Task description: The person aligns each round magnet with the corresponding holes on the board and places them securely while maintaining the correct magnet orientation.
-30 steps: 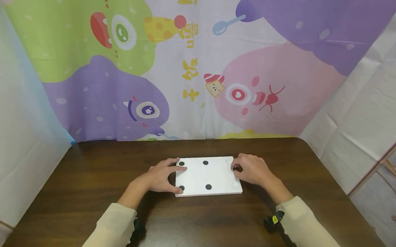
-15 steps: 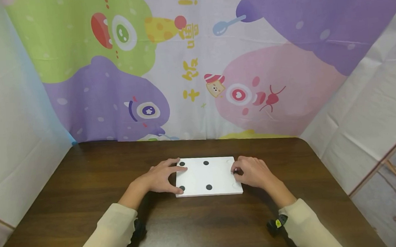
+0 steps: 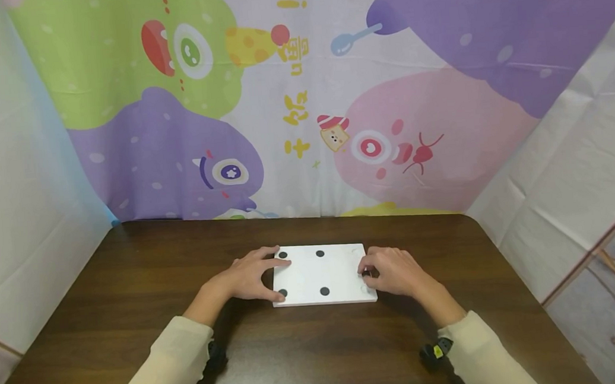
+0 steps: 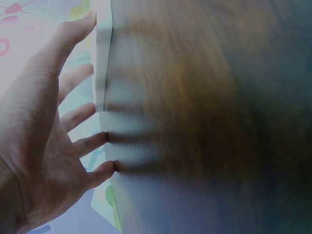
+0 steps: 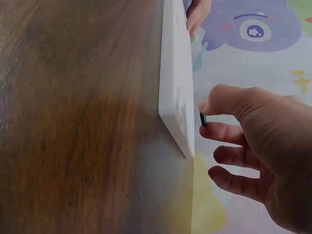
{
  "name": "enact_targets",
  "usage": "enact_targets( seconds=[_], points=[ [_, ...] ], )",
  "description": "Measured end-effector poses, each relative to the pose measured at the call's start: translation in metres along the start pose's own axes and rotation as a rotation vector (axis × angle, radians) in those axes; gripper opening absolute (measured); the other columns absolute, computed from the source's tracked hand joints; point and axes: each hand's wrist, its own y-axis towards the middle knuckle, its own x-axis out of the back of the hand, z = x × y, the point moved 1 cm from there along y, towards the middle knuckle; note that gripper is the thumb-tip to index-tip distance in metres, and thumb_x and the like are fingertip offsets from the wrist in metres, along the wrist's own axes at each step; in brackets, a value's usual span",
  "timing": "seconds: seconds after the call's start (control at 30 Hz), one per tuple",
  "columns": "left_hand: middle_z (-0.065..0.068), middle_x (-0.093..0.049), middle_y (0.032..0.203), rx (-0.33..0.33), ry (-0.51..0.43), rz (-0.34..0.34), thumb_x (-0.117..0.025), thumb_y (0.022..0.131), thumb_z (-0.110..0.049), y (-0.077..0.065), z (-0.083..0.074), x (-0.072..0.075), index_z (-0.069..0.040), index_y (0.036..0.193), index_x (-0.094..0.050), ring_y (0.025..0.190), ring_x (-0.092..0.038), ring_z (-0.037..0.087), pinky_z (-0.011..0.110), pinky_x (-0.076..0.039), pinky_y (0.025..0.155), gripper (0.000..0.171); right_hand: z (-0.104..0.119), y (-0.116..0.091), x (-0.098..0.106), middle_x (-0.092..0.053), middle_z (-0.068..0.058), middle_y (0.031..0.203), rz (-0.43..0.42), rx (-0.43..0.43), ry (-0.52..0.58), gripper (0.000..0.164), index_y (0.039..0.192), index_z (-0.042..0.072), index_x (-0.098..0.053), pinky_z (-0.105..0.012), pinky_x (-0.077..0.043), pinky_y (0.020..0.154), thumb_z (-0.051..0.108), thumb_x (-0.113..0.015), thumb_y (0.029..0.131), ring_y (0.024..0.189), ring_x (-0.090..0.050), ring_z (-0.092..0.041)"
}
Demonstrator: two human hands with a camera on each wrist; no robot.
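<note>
A flat white board lies on the table, with several black round pads on its face. Two faint round marks show at its right end, the nearer just beside my right fingers. My left hand rests with spread fingers over the left end, thumb by the near corner. In the left wrist view its thumb touches the edge of the board. Over the right end, my right hand pinches a small black disc between thumb and index finger. The disc is held edge-on, apart from the board.
The board sits on a dark brown wooden table. A cartoon-printed cloth hangs along the back edge, and pale panels rise at both sides. Black wrist devices sit by the cream sleeves.
My right hand has shifted slightly toward the board's near right corner, and the black disc now shows between its fingers. The left hand and the board have stayed almost still.
</note>
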Motion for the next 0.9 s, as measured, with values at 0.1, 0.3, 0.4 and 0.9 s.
enact_targets(
  seconds=[0.1,0.3,0.4,0.9],
  points=[
    [0.020,-0.034,0.184,-0.005,0.003,-0.002,-0.089,0.089,-0.054,0.000,-0.001,0.000,-0.020,0.165,-0.058,0.169,-0.033,0.055,0.095,-0.026,0.121,0.089,0.001,-0.002,0.001,-0.073,0.004,0.095,0.015,0.035,-0.003,0.014,0.106,0.020,-0.087,-0.022,-0.040,0.060,0.017,-0.090,0.092,0.072,-0.053,-0.005],
    [0.020,-0.035,0.184,-0.006,0.011,-0.005,-0.089,0.089,-0.054,0.000,-0.001,-0.001,-0.020,0.165,-0.059,0.169,-0.034,0.055,0.094,-0.028,0.121,0.088,0.002,-0.005,0.003,-0.076,0.003,0.099,0.028,0.068,-0.021,0.014,0.107,0.020,-0.088,-0.021,-0.042,0.062,0.018,-0.091,0.093,0.073,-0.054,-0.004],
    [0.019,-0.035,0.184,-0.006,0.011,-0.005,-0.089,0.089,-0.055,-0.001,0.000,-0.001,-0.021,0.165,-0.059,0.169,-0.034,0.054,0.094,-0.028,0.121,0.089,0.003,-0.006,0.003,-0.078,0.002,0.102,0.031,0.079,-0.019,0.014,0.107,0.019,-0.088,-0.021,-0.043,0.063,0.019,-0.091,0.093,0.075,-0.056,-0.005],
    [0.019,-0.034,0.185,0.002,0.018,0.005,-0.088,0.089,-0.056,0.000,0.000,0.000,-0.021,0.166,-0.058,0.169,-0.033,0.054,0.094,-0.028,0.122,0.089,0.003,-0.013,0.000,-0.081,0.002,0.108,0.016,0.125,0.020,0.015,0.106,0.020,-0.088,-0.022,-0.052,0.069,0.015,-0.089,0.092,0.085,-0.069,-0.008]
  ],
)
